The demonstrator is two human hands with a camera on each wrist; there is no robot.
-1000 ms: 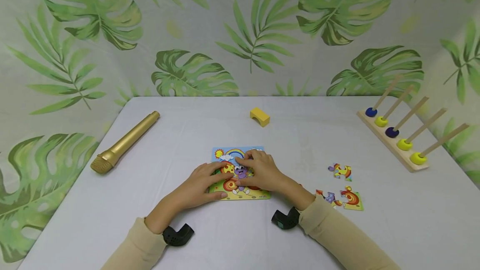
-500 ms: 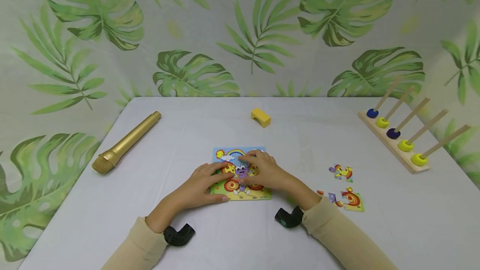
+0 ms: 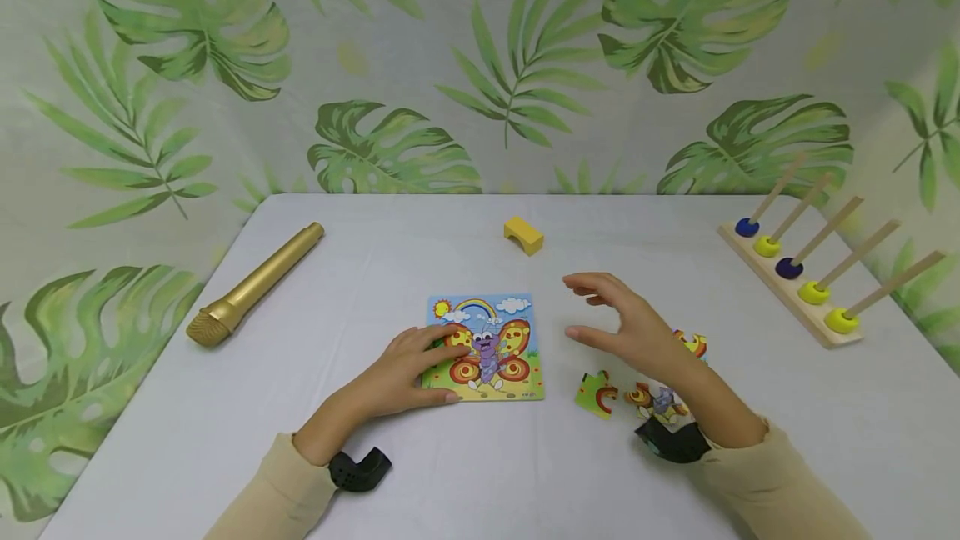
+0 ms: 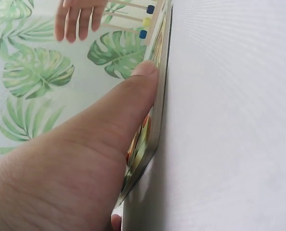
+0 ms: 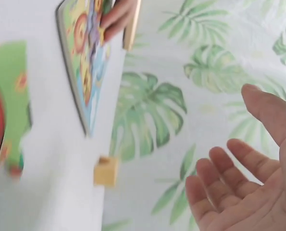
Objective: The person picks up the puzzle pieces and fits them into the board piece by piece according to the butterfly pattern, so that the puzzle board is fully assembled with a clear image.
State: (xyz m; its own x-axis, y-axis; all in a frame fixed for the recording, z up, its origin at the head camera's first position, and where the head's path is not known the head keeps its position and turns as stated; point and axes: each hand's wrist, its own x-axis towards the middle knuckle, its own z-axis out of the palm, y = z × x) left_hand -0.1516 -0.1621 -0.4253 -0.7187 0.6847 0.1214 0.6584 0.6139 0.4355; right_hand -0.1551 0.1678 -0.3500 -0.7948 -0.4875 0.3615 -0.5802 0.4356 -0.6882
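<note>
A jigsaw board [image 3: 534, 377] with a butterfly picture lies flat on the white table. My left hand [image 3: 408, 365] rests on its left side, fingers spread over the picture. In the left wrist view the thumb [image 4: 133, 94] lies along the near edge of the board. To the right of the board, my right hand [image 3: 637, 327] hovers with its fingers apart and nothing in it. Below and beside it lie loose jigsaw pieces: a green one [image 3: 592, 394], a joined cluster [image 3: 663, 402] partly covered by the wrist camera, and a red-yellow one [image 3: 693, 344] partly behind the hand.
A gold microphone [image 3: 258, 282] lies at the left. At the back middle sits a yellow arch block [image 3: 523, 236]. A wooden peg stand [image 3: 787, 286] with blue and yellow beads stands at the right. Leaf-patterned cloth [image 3: 517, 65] hangs behind the table.
My right hand has lifted off the board and moved right, uncovering the butterfly's right wing and the green loose piece. The left hand stays on the board.
</note>
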